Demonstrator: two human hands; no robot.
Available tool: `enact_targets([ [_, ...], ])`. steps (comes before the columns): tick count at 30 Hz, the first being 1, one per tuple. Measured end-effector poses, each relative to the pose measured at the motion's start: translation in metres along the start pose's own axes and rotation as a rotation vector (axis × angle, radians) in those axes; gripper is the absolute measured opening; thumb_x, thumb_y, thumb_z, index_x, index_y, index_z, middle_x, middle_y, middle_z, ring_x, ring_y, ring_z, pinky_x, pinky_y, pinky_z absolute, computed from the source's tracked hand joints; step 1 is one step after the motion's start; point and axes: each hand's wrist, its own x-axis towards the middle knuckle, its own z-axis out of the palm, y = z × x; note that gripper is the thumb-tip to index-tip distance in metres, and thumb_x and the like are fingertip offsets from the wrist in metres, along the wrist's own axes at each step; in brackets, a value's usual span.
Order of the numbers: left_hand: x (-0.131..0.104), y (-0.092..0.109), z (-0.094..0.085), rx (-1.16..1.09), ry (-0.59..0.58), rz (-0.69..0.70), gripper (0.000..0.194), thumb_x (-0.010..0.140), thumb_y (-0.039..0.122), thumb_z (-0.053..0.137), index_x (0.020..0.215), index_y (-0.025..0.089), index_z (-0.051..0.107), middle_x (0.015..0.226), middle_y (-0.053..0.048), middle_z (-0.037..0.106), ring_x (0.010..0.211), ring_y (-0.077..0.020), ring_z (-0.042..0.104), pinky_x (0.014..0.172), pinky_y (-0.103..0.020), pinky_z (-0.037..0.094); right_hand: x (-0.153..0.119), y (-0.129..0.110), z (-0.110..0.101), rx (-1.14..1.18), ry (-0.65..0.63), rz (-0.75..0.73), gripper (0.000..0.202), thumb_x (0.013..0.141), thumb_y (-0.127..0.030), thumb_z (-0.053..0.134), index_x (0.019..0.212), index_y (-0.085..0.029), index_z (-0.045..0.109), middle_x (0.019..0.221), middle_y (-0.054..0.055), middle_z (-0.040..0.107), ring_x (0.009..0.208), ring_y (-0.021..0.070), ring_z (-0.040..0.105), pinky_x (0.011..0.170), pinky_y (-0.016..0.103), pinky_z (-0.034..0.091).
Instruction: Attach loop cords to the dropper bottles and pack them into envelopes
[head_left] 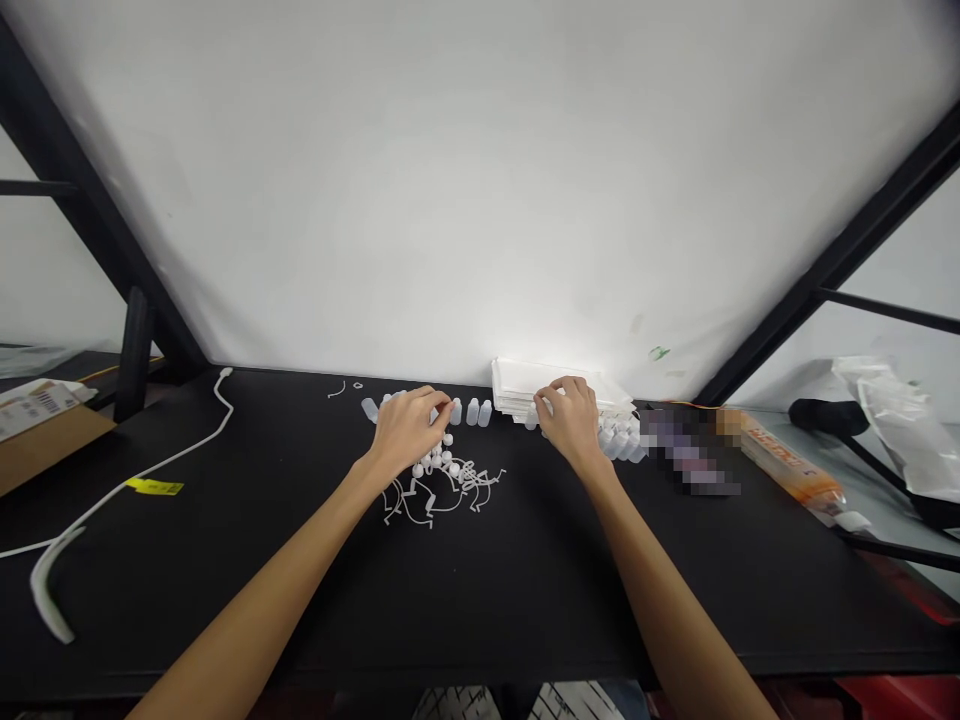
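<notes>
My left hand [411, 425] is over a row of small translucent bottles [472, 411], its fingertips pinched together beside them; what they hold, if anything, is too small to tell. Just below it on the black table lies a pile of white round caps with thin curly strings [442, 480]. My right hand [568, 418] has its fingers curled in front of a stack of white sheets [517, 378], near a small bottle [532, 417]; its grip is too small to make out. More bottles with white tops [621, 440] stand close together to the right of that hand.
A white cable [180, 455] with a yellow tag [155, 486] crosses the black table [225, 580] at left, near a cardboard box [52, 440]. At right lie a blurred dark item [694, 462] and an orange-labelled package [795, 475]. A white wall [450, 180] rises behind.
</notes>
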Motion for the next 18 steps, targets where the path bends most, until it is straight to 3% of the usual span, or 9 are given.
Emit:
enact_targets([
  [18,-0.0003,0.0021,-0.0008,0.051,-0.034,-0.006,0.030,0.092,0.032,0.048,0.081,0.019,0.072,0.080,-0.001,0.071,0.060,-0.0131,0.057,0.054,-0.025,0.032,-0.0018,0.0057,0.0005,0.020,-0.033,0.038,0.020,0.088,-0.019,0.054,0.083,-0.016,0.073,0.093,0.011,0.065,0.096,0.0267,0.051,0.080,0.037,0.038],
])
